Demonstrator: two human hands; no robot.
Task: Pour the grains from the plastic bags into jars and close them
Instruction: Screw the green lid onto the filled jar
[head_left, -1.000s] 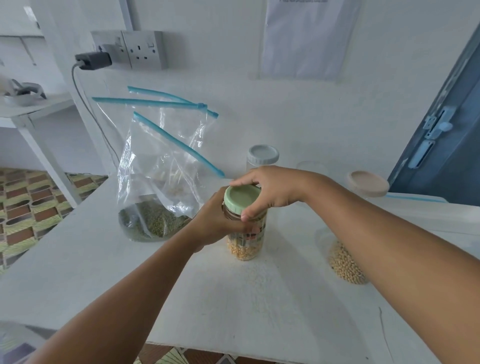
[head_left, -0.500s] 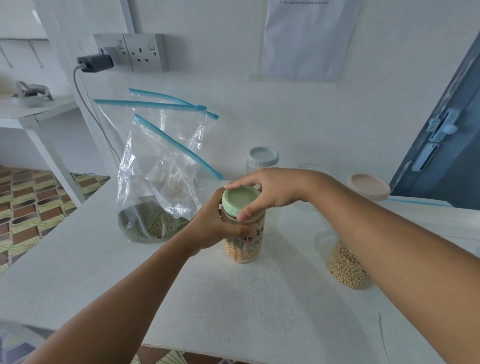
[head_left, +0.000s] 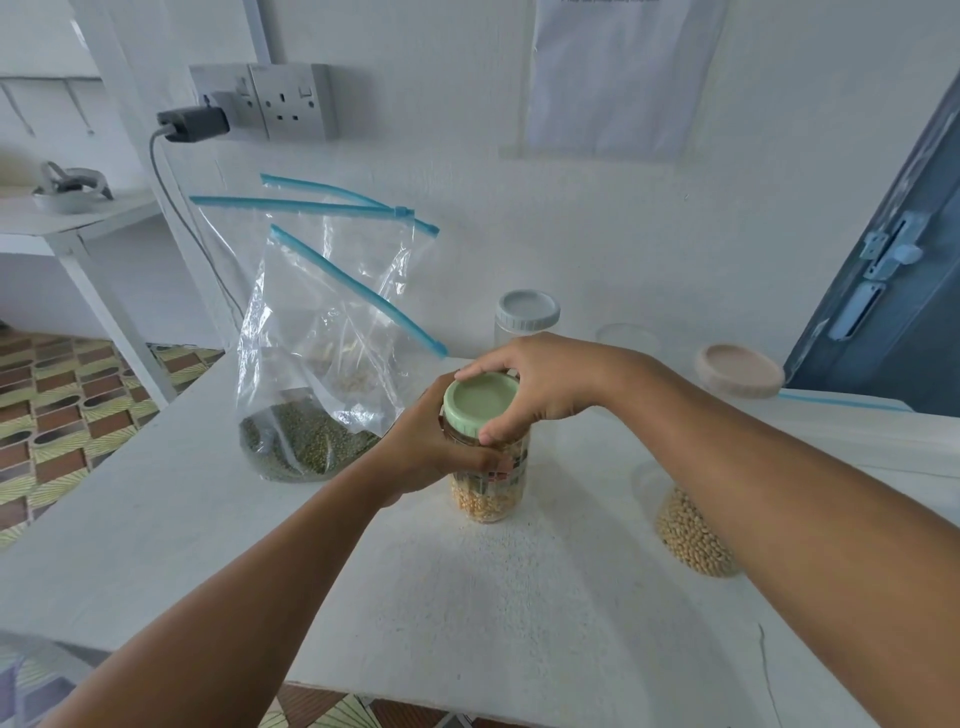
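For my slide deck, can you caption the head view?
Left hand steadies the corn jar while right hand grips its green lid.

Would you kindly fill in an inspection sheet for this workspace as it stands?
Surface: white table, grainy texture.
Job's things: clear jar of yellow kernels with green lid; clear zip bag of green grains; clear jar of beige beans; grey-lidded jar; beige lid.
Clutter: nothing seen.
Grippers: left hand grips the jar; right hand grips the lid.
Cables: grey cable from black charger.
Surroundings: wall sockets, blue door, patterned floor.
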